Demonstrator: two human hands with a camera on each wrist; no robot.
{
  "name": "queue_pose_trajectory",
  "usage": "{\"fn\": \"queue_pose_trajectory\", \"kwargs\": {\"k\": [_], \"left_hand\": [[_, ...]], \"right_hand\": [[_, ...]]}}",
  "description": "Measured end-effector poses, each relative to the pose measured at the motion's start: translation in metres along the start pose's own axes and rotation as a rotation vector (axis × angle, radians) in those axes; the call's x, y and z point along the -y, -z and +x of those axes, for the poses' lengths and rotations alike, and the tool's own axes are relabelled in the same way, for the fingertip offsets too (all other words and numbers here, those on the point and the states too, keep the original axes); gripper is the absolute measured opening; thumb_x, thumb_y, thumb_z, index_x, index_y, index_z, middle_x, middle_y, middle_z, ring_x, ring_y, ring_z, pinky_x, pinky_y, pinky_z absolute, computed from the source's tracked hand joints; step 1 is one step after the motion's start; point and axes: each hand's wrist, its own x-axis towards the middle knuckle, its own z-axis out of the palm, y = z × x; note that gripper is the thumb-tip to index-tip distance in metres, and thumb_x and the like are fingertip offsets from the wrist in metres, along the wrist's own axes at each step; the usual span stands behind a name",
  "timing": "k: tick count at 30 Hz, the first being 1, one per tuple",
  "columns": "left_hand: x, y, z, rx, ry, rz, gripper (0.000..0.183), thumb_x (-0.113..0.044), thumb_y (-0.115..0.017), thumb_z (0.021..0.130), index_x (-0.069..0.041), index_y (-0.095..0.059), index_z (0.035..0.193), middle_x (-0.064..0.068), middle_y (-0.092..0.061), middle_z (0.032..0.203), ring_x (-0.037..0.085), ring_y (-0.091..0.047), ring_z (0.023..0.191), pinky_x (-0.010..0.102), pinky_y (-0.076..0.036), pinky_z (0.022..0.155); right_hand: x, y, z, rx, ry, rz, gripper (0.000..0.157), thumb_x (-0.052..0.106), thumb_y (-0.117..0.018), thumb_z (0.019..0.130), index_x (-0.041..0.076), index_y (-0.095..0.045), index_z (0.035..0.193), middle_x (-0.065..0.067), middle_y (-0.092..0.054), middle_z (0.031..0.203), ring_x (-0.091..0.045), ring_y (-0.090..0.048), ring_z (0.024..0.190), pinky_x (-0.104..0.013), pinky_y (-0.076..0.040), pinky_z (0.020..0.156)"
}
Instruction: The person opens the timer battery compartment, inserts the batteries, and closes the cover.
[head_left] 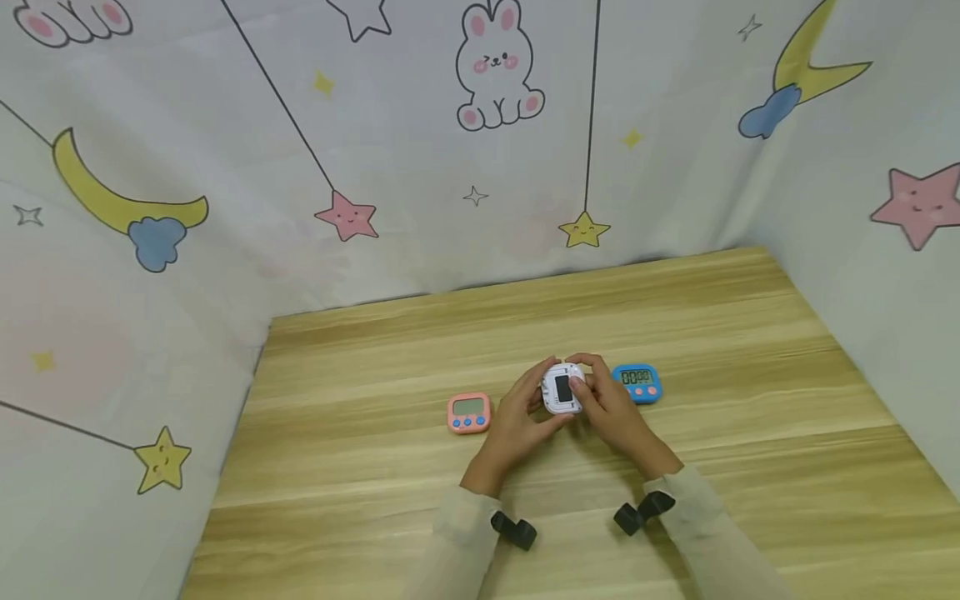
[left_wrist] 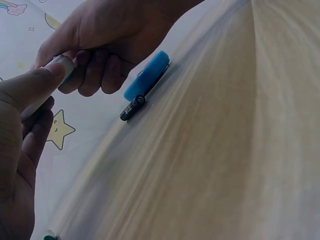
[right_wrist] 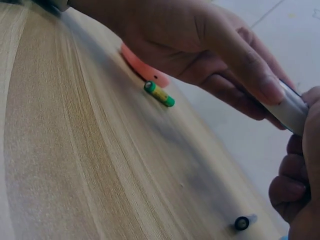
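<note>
Both hands hold a white timer [head_left: 551, 399] above the table, its back with a dark rectangle turned up toward the head camera. My left hand [head_left: 516, 421] grips its left side, thumb along the near edge. On the other side, my right hand [head_left: 613, 417] has its thumb pressed on the back, while its other fingers curl at the far edge. In the left wrist view a black battery [left_wrist: 132, 108] lies beside a blue timer [left_wrist: 147, 76]. A green battery [right_wrist: 159, 94] rests near a pink timer [right_wrist: 142, 66] in the right wrist view. The hands hide both batteries from the head camera.
The pink timer lies left of the hands with a blank screen [head_left: 468, 407]; the blue one, right by the right hand, shows digits [head_left: 635, 377]. Under everything is a wood-grain table [head_left: 360, 467], enclosed by a printed white curtain [head_left: 420, 167] at the back and sides.
</note>
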Motion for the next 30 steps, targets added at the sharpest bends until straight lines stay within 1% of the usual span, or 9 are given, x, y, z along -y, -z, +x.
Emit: {"fn": "queue_pose_trajectory", "kwargs": {"k": [2, 5, 8, 10, 14, 17, 23, 25, 30], "left_hand": [[0.0, 0.0, 0.001, -0.003, -0.006, -0.018, 0.081, -0.017, -0.079, 0.083, -0.013, -0.036, 0.151, 0.0, -0.042, 0.148, 0.017, -0.052, 0.124, 0.024, -0.049, 0.093], [-0.001, -0.001, 0.001, -0.008, -0.011, -0.047, 0.081, -0.014, -0.08, 0.082, -0.012, -0.037, 0.151, 0.0, -0.043, 0.147, 0.017, -0.053, 0.124, 0.025, -0.05, 0.092], [-0.002, -0.004, 0.002, -0.014, -0.002, -0.093, 0.082, -0.01, -0.079, 0.082, -0.015, -0.037, 0.151, 0.002, -0.043, 0.147, 0.018, -0.054, 0.123, 0.026, -0.051, 0.093], [-0.008, -0.004, 0.002, -0.015, 0.008, -0.122, 0.082, -0.008, -0.078, 0.082, -0.014, -0.036, 0.152, 0.005, -0.043, 0.148, 0.019, -0.056, 0.121, 0.026, -0.051, 0.093], [-0.008, -0.005, 0.002, -0.028, 0.033, -0.151, 0.084, -0.007, -0.078, 0.083, -0.019, -0.033, 0.153, 0.004, -0.041, 0.149, 0.018, -0.058, 0.118, 0.027, -0.051, 0.092], [-0.002, -0.007, 0.002, -0.045, 0.023, -0.144, 0.085, -0.009, -0.078, 0.083, -0.023, -0.033, 0.153, 0.001, -0.041, 0.149, 0.017, -0.058, 0.119, 0.026, -0.051, 0.092], [0.002, -0.007, 0.0, -0.069, 0.026, -0.097, 0.086, -0.009, -0.079, 0.082, -0.021, -0.032, 0.153, 0.001, -0.041, 0.149, 0.017, -0.055, 0.122, 0.025, -0.05, 0.094], [0.003, -0.007, -0.001, -0.07, 0.032, -0.079, 0.086, -0.01, -0.079, 0.082, -0.02, -0.032, 0.153, 0.001, -0.041, 0.149, 0.017, -0.053, 0.124, 0.025, -0.049, 0.094], [0.005, -0.004, -0.003, -0.078, 0.058, -0.059, 0.086, -0.011, -0.079, 0.082, -0.018, -0.031, 0.154, 0.002, -0.04, 0.149, 0.017, -0.051, 0.127, 0.024, -0.048, 0.096]], "right_hand": [[0.0, 0.001, 0.0, -0.019, 0.018, -0.035, 0.029, 0.011, -0.048, 0.103, 0.013, -0.045, 0.131, 0.005, -0.063, 0.076, -0.009, -0.052, 0.058, -0.026, -0.043, 0.05], [-0.001, 0.003, -0.001, -0.021, 0.009, -0.071, 0.028, 0.012, -0.045, 0.104, 0.013, -0.045, 0.132, 0.0, -0.065, 0.091, -0.01, -0.057, 0.071, -0.028, -0.049, 0.06], [0.004, 0.006, -0.002, -0.006, -0.023, -0.036, 0.029, 0.01, -0.041, 0.105, 0.011, -0.044, 0.134, -0.005, -0.065, 0.102, -0.013, -0.059, 0.083, -0.03, -0.051, 0.07], [0.01, 0.008, -0.002, -0.012, -0.041, 0.007, 0.03, 0.008, -0.04, 0.105, 0.009, -0.043, 0.135, -0.007, -0.067, 0.098, -0.014, -0.06, 0.081, -0.029, -0.051, 0.068], [0.007, 0.006, -0.002, -0.07, -0.053, 0.035, 0.027, 0.007, -0.043, 0.104, 0.006, -0.045, 0.131, -0.005, -0.062, 0.072, -0.009, -0.051, 0.062, -0.025, -0.043, 0.053], [-0.005, 0.001, -0.004, -0.107, -0.042, 0.025, 0.023, 0.006, -0.046, 0.103, 0.004, -0.044, 0.126, -0.004, -0.056, 0.064, -0.005, -0.042, 0.055, -0.024, -0.036, 0.047], [0.022, 0.004, -0.002, -0.131, -0.032, 0.02, 0.019, -0.001, -0.05, 0.1, -0.007, -0.044, 0.117, -0.009, -0.051, 0.064, -0.004, -0.039, 0.052, -0.023, -0.034, 0.044], [0.03, 0.005, -0.001, -0.141, -0.063, 0.037, 0.017, 0.0, -0.051, 0.099, -0.007, -0.047, 0.113, -0.007, -0.053, 0.069, -0.008, -0.044, 0.053, -0.022, -0.038, 0.046], [0.034, 0.008, 0.003, -0.195, -0.186, 0.146, 0.013, 0.004, -0.053, 0.099, -0.007, -0.054, 0.106, -0.015, -0.059, 0.08, -0.027, -0.053, 0.06, -0.022, -0.046, 0.051]]}}
